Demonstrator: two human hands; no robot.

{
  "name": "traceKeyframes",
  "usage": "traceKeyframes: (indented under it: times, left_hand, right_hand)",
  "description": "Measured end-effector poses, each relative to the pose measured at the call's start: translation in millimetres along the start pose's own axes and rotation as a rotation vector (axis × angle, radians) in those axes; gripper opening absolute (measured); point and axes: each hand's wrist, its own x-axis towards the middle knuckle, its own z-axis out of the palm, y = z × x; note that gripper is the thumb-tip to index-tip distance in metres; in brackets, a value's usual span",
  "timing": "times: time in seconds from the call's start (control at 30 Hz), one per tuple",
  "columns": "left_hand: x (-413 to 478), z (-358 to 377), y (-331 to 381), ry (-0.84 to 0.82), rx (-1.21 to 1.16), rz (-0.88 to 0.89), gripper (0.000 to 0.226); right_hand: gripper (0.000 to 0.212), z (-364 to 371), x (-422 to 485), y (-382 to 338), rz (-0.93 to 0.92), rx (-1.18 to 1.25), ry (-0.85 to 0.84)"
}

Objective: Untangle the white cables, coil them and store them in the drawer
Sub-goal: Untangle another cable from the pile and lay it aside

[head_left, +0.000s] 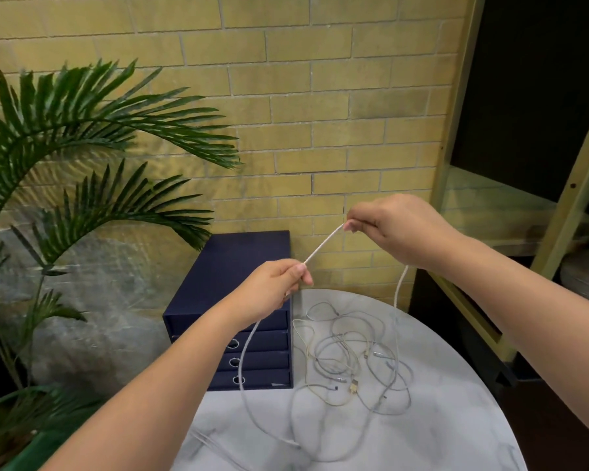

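A white braided cable (323, 244) is stretched taut in the air between both hands. My left hand (269, 288) pinches its lower end, and my right hand (393, 229) pinches it higher up to the right. From each hand the cable hangs down to the round marble table (456, 419). A tangle of several white cables (354, 365) lies on the table below my hands. The dark blue drawer unit (238, 263) stands behind the table's left edge, its drawers with ring pulls all shut.
A large palm plant (65, 137) fills the left side, with a grey rock (92, 317) behind it. A yellow brick wall (320, 96) stands behind. A shelf frame (565, 212) rises at the right.
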Motion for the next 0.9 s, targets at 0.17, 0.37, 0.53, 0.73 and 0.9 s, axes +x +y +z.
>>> traceKeyframes:
  times: [0.17, 0.37, 0.53, 0.73, 0.9]
  left_hand:
    - [-2.2, 9.8, -27.5, 0.002, -0.104, -0.197, 0.038]
    - [-15.8, 13.0, -60.7, 0.078, -0.091, -0.396, 0.040]
    - [-29.6, 8.8, -94.1, 0.091, -0.051, -0.541, 0.041]
    - [-50.1, 4.0, -132.0, 0.151, 0.101, -0.535, 0.044]
    - [-79.6, 5.9, -151.3, 0.159, 0.697, -0.276, 0.041]
  right_hand:
    - [0.045, 3.3, 6.6, 2.5, -0.128, -0.087, 0.059]
    - [0.040, 5.0, 12.6, 7.3, -0.110, -0.157, 0.025]
    - [0.032, 6.9, 16.8, 19.9, -0.019, -0.188, -0.009]
    - [0.033, 4.4, 21.0, 31.4, 0.020, -0.248, -0.022]
    - [0.030, -4.6, 20.5, 41.3, 0.160, -0.206, -0.022]
